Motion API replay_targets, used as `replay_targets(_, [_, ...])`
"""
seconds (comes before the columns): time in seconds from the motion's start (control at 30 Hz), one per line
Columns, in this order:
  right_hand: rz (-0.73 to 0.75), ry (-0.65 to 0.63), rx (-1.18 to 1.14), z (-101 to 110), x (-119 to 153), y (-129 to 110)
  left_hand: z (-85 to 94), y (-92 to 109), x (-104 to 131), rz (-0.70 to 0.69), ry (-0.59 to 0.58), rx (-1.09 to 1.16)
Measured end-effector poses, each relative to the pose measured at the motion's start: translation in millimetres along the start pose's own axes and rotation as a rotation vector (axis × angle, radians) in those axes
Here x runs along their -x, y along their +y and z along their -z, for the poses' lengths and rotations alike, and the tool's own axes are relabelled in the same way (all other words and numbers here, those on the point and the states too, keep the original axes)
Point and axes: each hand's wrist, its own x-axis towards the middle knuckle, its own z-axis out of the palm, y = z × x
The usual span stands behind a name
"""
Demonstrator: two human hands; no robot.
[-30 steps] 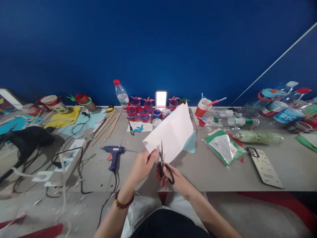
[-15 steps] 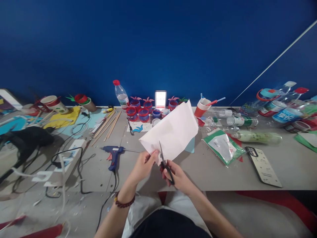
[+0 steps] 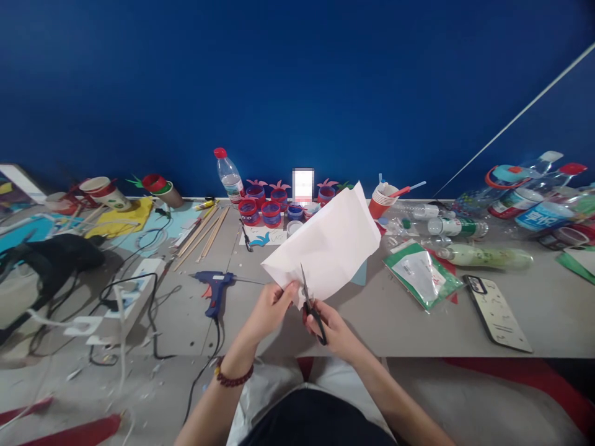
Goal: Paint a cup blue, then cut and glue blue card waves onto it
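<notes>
A large white sheet of paper [image 3: 330, 241] is held up over the table, tilted toward its upper right. My left hand [image 3: 273, 308] pinches its lower left edge between thumb and fingers. Black-handled scissors [image 3: 314, 316] are in my right hand [image 3: 335, 328], fingers wrapped in and around the handles. Their blades point up and away from me and lie against the lower part of the paper, close to my left thumb. Whether the blades are fully closed I cannot make out.
A blue glue gun [image 3: 214, 290] lies left of my hands, near a white power strip [image 3: 132, 303]. Behind the paper stand red and purple rings [image 3: 271, 214] and a lit phone [image 3: 303, 186]. Rightward are stacked paper cups [image 3: 382, 202], a green packet [image 3: 423, 274], a phone [image 3: 498, 313] and plastic bottles [image 3: 458, 227].
The paper's upper right end has swung slightly to the right. My hands and the scissors stay almost in place, the scissors shifted a touch rightward.
</notes>
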Motion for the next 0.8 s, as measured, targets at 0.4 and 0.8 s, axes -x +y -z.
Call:
replay_targets(0.4, [-0.114, -0.075, -0.194, 2.7, 0.8, 7.5, -19.5, -7.2, -5.6, 0.034, 0.211, 0.023])
replay_targets(0.8, [-0.16, -0.086, -0.214, 1.1, 2.4, 8.2, -20.7, -14.3, -4.5, 0.016, 0.202, -0.028])
